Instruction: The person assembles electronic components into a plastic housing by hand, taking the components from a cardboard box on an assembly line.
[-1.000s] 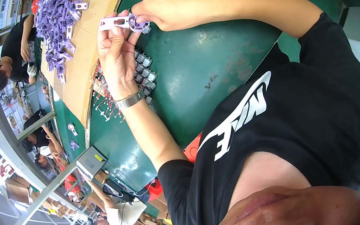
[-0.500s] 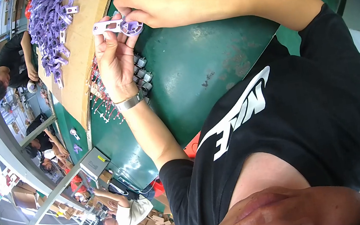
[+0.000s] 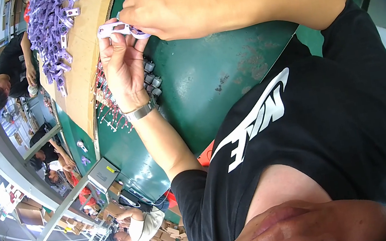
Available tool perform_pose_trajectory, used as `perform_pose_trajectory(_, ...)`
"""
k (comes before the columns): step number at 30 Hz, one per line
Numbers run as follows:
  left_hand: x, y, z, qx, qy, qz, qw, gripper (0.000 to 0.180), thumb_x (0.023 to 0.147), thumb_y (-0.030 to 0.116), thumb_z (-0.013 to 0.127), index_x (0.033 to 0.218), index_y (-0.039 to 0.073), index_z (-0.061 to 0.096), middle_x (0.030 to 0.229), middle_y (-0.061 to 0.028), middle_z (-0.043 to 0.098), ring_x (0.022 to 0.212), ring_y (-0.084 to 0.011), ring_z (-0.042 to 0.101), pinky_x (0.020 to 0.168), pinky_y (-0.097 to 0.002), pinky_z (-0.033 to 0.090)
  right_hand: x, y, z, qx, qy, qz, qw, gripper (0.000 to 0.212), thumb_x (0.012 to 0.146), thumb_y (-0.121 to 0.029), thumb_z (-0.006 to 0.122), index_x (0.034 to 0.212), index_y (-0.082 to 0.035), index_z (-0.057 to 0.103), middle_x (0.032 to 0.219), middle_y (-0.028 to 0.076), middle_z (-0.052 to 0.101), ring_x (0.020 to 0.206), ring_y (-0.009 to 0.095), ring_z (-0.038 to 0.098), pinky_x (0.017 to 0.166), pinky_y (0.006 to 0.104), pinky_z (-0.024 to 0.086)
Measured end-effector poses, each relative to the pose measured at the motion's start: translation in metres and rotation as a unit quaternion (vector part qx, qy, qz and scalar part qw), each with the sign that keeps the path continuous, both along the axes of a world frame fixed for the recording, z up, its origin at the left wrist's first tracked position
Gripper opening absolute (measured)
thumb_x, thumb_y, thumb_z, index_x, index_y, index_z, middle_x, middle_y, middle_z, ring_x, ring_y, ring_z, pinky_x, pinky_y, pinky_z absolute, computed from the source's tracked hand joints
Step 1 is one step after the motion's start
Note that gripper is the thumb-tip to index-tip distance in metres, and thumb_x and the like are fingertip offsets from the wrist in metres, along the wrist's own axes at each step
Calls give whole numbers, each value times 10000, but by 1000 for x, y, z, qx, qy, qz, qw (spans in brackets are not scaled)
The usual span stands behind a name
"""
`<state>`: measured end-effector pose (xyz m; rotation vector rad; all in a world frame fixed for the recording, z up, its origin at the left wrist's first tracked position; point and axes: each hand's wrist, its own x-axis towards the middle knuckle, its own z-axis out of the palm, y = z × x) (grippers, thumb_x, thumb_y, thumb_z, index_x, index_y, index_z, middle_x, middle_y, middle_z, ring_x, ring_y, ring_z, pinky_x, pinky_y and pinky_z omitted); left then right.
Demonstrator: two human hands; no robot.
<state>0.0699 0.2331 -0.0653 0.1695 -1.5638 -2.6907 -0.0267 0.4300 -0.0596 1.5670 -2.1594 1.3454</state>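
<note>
My left hand, with a metal-banded watch at its wrist, grips a pale purple plastic housing. The housing has a long flat arm with a slot and a round ring at its right end. Over that ring my right hand is closed, fingers pressed together and covering most of it. Whatever the right fingertips pinch is hidden behind the hand. Below and beside my left wrist, several small silver motor-like parts lie on the green table, next to thin red and white wires.
A large heap of purple plastic parts lies on a cardboard sheet at the left. Beyond it are a grey box and a metal frame post. Several people work farther left, one in a white top.
My right hand has shifted slightly left and down and now covers the ring, which showed before. My left hand still holds the housing in nearly the same place.
</note>
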Motion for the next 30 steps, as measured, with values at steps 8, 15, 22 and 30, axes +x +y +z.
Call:
perform_pose_trajectory(8, 2, 10, 5, -58, 21, 31, 998, 349, 980, 100, 703, 1297, 38, 572, 1193, -111, 688, 1106, -248, 686, 957, -454, 606, 2, -2, -3, -32, -2, 5, 999, 186, 819, -50, 674, 983, 34, 650, 958, 222, 706, 931, 420, 693, 799, 495, 564)
perform_pose_trajectory(15, 5, 14, 11, -150, 53, 80, 984, 356, 959, 55, 714, 1293, 68, 591, 1259, -118, 676, 1145, -240, 661, 965, -442, 584, 5, -4, -1, -84, -184, 33, 979, 192, 902, -59, 594, 1062, 45, 613, 982, 240, 691, 954, 415, 689, 804, 470, 550)
perform_pose_trajectory(22, 6, 15, 16, -126, 100, 105, 981, 319, 977, 26, 676, 1271, 53, 556, 1301, -209, 656, 1173, -276, 664, 975, -453, 604, -12, -4, 8, -166, -222, 35, 960, 212, 956, -78, 607, 1141, 25, 597, 965, 181, 678, 909, 301, 687, 786, 402, 553)
perform_pose_trajectory(30, 8, 25, 19, -97, 113, 105, 983, 330, 957, 7, 697, 1253, 45, 556, 1292, -198, 660, 1174, -275, 665, 986, -453, 599, 8, 0, 21, -264, -401, 88, 873, 177, 903, 56, 653, 1041, 37, 544, 954, 144, 653, 913, 212, 664, 792, 333, 538)
